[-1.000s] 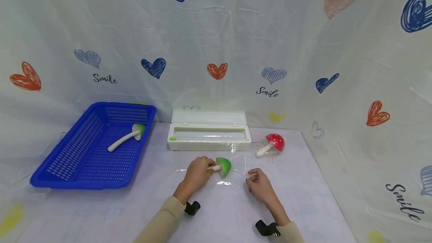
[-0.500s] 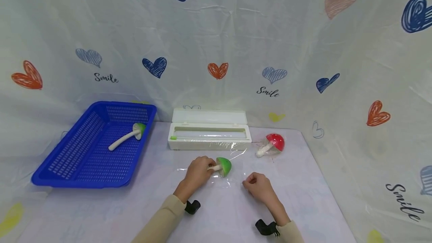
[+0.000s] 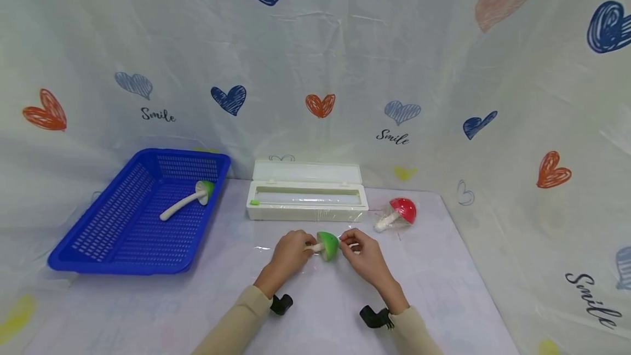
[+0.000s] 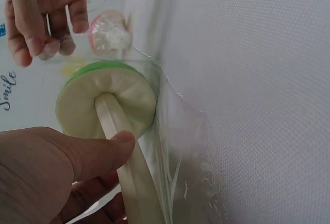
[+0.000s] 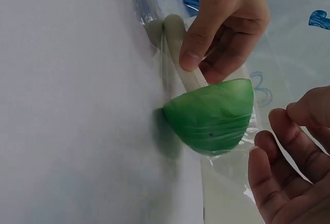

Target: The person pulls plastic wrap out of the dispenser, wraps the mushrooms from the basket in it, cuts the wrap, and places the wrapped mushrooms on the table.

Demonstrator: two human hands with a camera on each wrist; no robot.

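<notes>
A green-capped toy mushroom [image 3: 327, 245] lies on its side over a sheet of cling film [image 4: 188, 147] on the table. My left hand [image 3: 291, 253] pinches its white stem between thumb and fingers. Beside the cap, my right hand [image 3: 367, 259] has its thumb and index finger together, pinching the film's edge. The film is drawn up against the cap, with creases across the green in the right wrist view. In the left wrist view the cap's pale underside [image 4: 77, 105] faces the camera. The stem's end is hidden by my left hand in the head view.
Behind the hands stands a white cling film dispenser [image 3: 305, 213] with its lid raised. A red mushroom [image 3: 403, 210] wrapped in film lies to its right. At the left, a blue basket [image 3: 123, 266] holds another green-capped mushroom [image 3: 184, 205]. A curtain with hearts rises behind.
My right hand has moved left and away from me, up to the cap, bringing the film's edge with it. My left hand keeps its hold on the stem.
</notes>
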